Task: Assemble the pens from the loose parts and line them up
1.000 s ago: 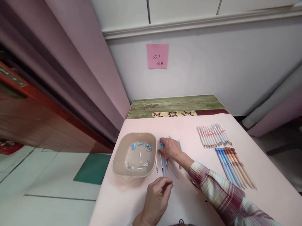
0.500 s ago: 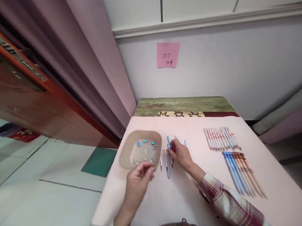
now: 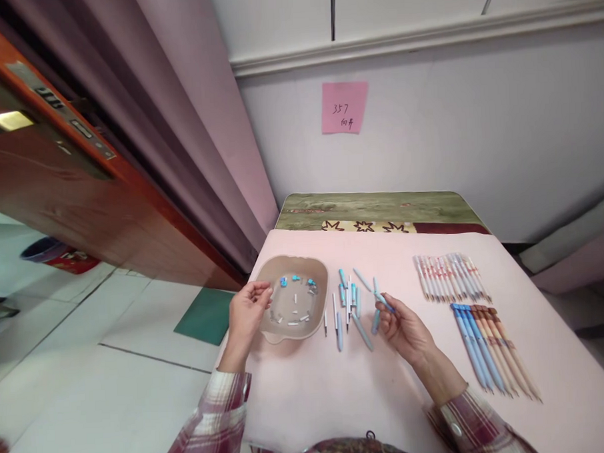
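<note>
My left hand [image 3: 248, 315] is at the left rim of a beige plastic basin [image 3: 291, 334], thumb and fingertips pinched together; anything between them is too small to make out. Inside the basin lie small blue pen parts [image 3: 295, 278] and several short white and grey pieces [image 3: 295, 298]. My right hand [image 3: 406, 329] is closed on a blue pen part [image 3: 387, 305] above the table, right of the loose parts. Between the hands are scattered pen refills [image 3: 335, 310], a pale blue barrel [image 3: 339, 332] and other light blue pen pieces [image 3: 363, 332].
On the right lie a row of whitish patterned pens [image 3: 449, 278] and, in front of it, blue and brown pens [image 3: 492, 348]. The table has a pink cover [image 3: 309, 400]. A wooden door [image 3: 106, 215] and curtain stand left; a pink note [image 3: 345, 108] is on the wall.
My right hand has moved right, away from the loose pen parts, with a blue pen part in its fingers. My left hand has shifted left to the basin's left rim.
</note>
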`<state>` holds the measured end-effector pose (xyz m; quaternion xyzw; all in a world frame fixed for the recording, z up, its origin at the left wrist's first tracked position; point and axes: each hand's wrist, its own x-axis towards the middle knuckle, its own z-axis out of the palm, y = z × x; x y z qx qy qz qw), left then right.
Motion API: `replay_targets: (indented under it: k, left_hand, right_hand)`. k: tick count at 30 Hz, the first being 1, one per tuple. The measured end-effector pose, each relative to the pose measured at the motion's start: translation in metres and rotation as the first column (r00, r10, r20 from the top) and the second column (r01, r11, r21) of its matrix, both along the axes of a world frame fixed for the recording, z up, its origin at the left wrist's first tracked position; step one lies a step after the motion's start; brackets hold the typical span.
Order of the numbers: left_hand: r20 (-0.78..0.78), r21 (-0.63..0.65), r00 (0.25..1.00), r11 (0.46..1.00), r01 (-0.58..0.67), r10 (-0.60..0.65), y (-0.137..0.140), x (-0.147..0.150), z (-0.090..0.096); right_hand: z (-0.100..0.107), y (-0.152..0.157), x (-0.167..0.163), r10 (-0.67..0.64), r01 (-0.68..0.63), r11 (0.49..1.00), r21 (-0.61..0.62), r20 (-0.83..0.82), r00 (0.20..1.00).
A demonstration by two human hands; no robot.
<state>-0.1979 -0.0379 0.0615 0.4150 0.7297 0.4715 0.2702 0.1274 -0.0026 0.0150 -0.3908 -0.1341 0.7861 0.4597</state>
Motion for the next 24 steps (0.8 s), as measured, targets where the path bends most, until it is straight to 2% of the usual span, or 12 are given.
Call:
replay_targets:
  k: [4, 6, 10, 15, 19, 21, 24]
  left_hand:
    - [-0.325, -0.117, 0.939, 0.99, 0.079, -0.113, 0.016, -0.004, 0.007]
    - [-0.421, -0.181, 0.887, 0.976, 0.125, -0.191, 0.024, -0.006, 0.011]
    - [-0.54, -0.356, 0.75, 0.911, 0.206, -0.381, 0.032, -0.012, 0.013]
    - [-0.524, -0.447, 0.682, 0.847, 0.289, -0.509, 0.027, -0.013, 0.004]
    - [-0.462, -0.482, 0.643, 0.782, 0.395, -0.61, 0.023, -0.007, 0.002]
    - [-0.45, -0.48, 0.641, 0.773, 0.414, -0.622, 0.024, -0.003, 0.003]
    - [-0.456, -0.462, 0.666, 0.797, 0.39, -0.59, 0.031, 0.003, 0.003]
  right_hand:
    - [0.008, -0.006, -0.002, 0.093, -0.092, 0.996, 0.02, -0.031, 0.995]
    - [0.012, -0.008, -0.003, 0.103, -0.103, 0.993, 0.055, -0.012, 0.995]
    - [0.015, -0.012, -0.005, 0.096, -0.099, 0.989, 0.107, 0.025, 0.995]
    - [0.018, -0.014, -0.005, 0.033, -0.038, 0.989, 0.14, 0.038, 0.999]
    - [0.023, -0.015, -0.007, 0.098, -0.096, 0.984, 0.147, -0.01, 0.995]
    - [0.025, -0.016, -0.009, 0.132, -0.131, 0.981, 0.14, 0.003, 0.991]
    - [0.026, -0.018, -0.013, 0.171, -0.177, 0.976, 0.126, 0.051, 0.984]
